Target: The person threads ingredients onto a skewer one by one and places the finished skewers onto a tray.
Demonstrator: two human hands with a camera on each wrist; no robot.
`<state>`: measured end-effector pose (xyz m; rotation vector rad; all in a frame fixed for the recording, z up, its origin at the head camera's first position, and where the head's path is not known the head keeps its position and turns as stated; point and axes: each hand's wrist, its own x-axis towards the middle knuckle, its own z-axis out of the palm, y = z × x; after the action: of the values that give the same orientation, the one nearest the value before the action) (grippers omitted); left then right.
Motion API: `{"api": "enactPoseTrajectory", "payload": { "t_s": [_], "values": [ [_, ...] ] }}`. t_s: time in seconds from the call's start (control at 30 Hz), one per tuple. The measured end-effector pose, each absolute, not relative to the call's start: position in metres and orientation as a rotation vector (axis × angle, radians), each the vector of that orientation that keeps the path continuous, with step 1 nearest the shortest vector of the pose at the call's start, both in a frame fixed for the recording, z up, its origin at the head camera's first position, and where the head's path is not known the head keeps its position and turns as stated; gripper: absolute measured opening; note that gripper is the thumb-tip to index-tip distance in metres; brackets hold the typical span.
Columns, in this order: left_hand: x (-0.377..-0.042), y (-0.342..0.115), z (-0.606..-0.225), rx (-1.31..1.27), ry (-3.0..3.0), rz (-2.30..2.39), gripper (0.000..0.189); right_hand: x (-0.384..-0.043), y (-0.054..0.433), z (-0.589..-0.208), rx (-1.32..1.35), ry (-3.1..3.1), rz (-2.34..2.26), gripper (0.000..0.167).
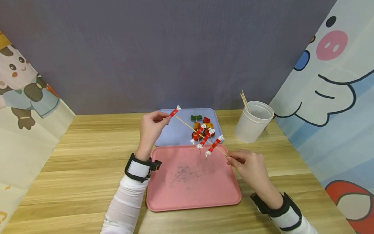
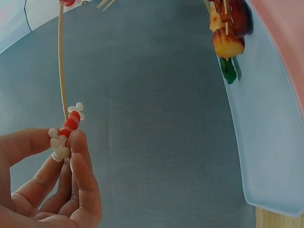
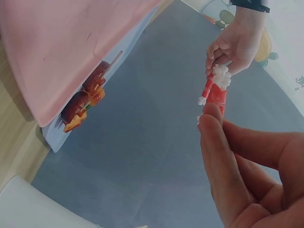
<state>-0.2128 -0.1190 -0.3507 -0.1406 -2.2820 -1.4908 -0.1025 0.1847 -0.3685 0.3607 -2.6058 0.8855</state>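
A bamboo skewer (image 1: 187, 124) is held slantwise above the trays, with three red pieces with knobbly white ends (image 1: 205, 138) threaded along it. My right hand (image 1: 248, 167) pinches the skewer near its lower end. At the upper end, my left hand (image 1: 153, 128) pinches another red-and-white piece (image 2: 71, 124) between thumb and fingers. The skewer meets this piece in the left wrist view; how far it goes in is hidden. From the right wrist view, the threaded pieces (image 3: 218, 97) overlap just beyond my right fingertips.
Under the hands lies a pink tray (image 1: 193, 195) with dark scuffs. Behind it, a blue tray (image 1: 166, 135) holds skewers of toy food (image 1: 208, 125) at its right side. A white tub (image 1: 251, 126) with several bare skewers stands right, near the grey back panel (image 1: 175, 58).
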Motion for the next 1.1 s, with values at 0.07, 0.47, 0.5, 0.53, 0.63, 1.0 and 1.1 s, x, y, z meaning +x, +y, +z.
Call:
{"api": "enactPoseTrajectory", "payload": {
  "t_s": [0.07,0.47,0.5,0.53,0.63,1.0,1.1],
  "values": [
    [-0.212,-0.118,-0.350,-0.152,-2.281,-1.492,0.008,-0.102,0.185,-0.368,0.368,-2.596,0.877,0.012],
    [-0.212,-0.114,-0.352,-0.193,-2.247,-1.462,0.007,-0.102,0.184,-0.367,0.368,-2.594,0.846,0.012],
    [-0.212,-0.114,-0.352,-0.195,-2.248,-1.460,0.008,-0.102,0.184,-0.367,0.366,-2.595,0.843,0.012],
    [-0.212,-0.114,-0.353,-0.196,-2.249,-1.459,0.007,-0.102,0.184,-0.367,0.364,-2.596,0.842,0.012],
    [-0.212,-0.113,-0.354,-0.202,-2.243,-1.471,0.007,-0.102,0.184,-0.367,0.360,-2.602,0.842,0.012],
    [-0.212,-0.108,-0.356,-0.204,-2.275,-1.475,0.008,-0.102,0.184,-0.369,0.368,-2.602,0.839,0.013],
    [-0.212,-0.107,-0.357,-0.216,-2.291,-1.473,0.008,-0.102,0.183,-0.369,0.357,-2.618,0.845,0.013]
  ]
}}
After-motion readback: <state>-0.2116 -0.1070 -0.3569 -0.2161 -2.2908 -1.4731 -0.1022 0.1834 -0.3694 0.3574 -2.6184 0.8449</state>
